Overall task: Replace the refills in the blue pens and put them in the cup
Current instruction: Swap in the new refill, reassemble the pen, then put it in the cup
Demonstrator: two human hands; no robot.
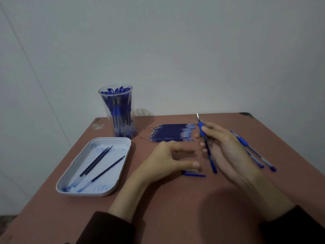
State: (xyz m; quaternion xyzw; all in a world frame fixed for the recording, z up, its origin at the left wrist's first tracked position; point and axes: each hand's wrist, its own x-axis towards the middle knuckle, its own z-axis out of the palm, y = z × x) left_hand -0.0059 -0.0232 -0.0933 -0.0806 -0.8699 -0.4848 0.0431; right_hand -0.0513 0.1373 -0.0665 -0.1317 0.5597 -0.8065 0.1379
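My right hand [226,148] grips a blue pen [204,138] around its grip, tip pointing up and away, no cap on it. My left hand [165,161] hovers over the table with thumb and fingers spread apart, holding nothing. Just under its thumb lies a blue pen cap [193,174]. A row of fresh blue refills [171,132] lies behind the hands. The clear cup [119,111], packed with several blue pens, stands at the back left. Two more blue pens [255,152] lie to the right of my right hand.
A white tray [70,184] at the left holds three used refills [98,162]. The brown table [158,208] ends close behind the cup at a grey wall, and its left edge runs just beside the tray.
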